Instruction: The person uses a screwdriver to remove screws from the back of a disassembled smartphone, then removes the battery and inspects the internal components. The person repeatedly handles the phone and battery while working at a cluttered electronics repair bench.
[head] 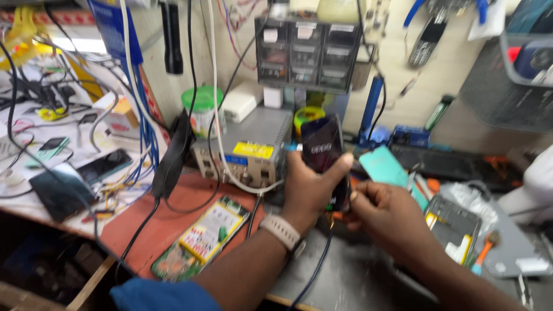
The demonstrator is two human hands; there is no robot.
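Observation:
My left hand point(305, 187) grips a dark smartphone point(324, 151) upright above the bench, thumb across its lit screen. A pale watch band sits on that wrist. My right hand point(386, 213) is at the phone's lower right edge, fingertips pinched against it. A thin dark cable point(315, 270) hangs down from below the phone. The view is motion-blurred.
An opened phone with a yellow battery point(201, 236) lies on the red mat. A grey power supply box point(250, 150) stands behind. Another opened phone point(455, 227), a teal card point(385, 166), an orange-handled tool point(484, 250), drawer cabinet point(308, 55), cables and phones at left point(63, 187).

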